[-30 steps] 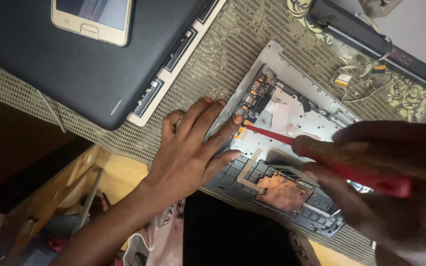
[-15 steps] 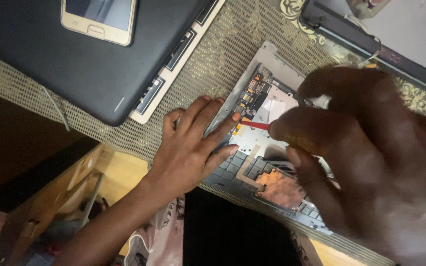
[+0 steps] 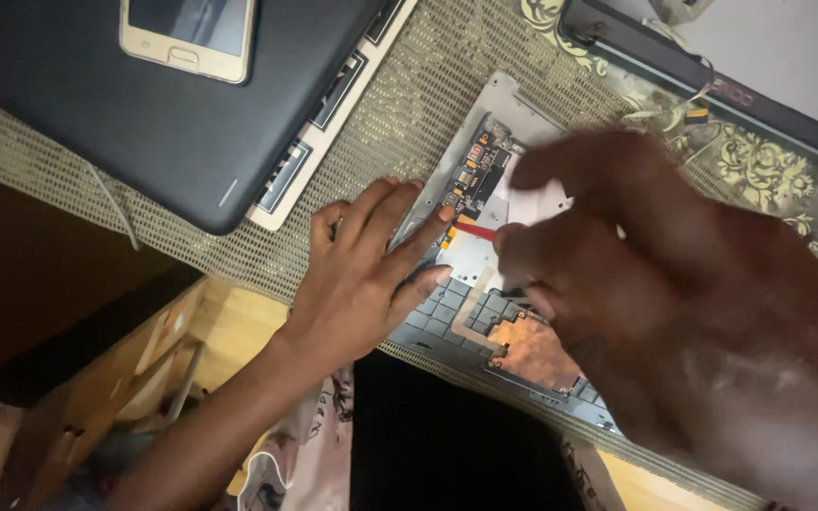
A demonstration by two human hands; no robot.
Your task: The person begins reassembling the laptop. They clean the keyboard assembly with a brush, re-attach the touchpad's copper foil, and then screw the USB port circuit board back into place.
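Right hand [image 3: 674, 312] blurred, lower right, grip pinched on a red tool [image 3: 474, 230]. Left hand [image 3: 361, 274] flat, fingers spread, released, pressing the left edge of the opened laptop base [image 3: 499, 104] at frame centre on the mesh-covered bench [image 3: 399, 114]. Upper left: closed dark laptop [image 3: 125, 123], phone [image 3: 189, 36] on top.

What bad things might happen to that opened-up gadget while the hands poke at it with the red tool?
The red tool sits close to the small dark circuit board with orange parts, so a slip might scratch it. The right hand is blurred and covers much of the open grey metal device, which may make aiming harder. The left hand only rests flat on the device's edge, so it might slide on the woven mesh mat.
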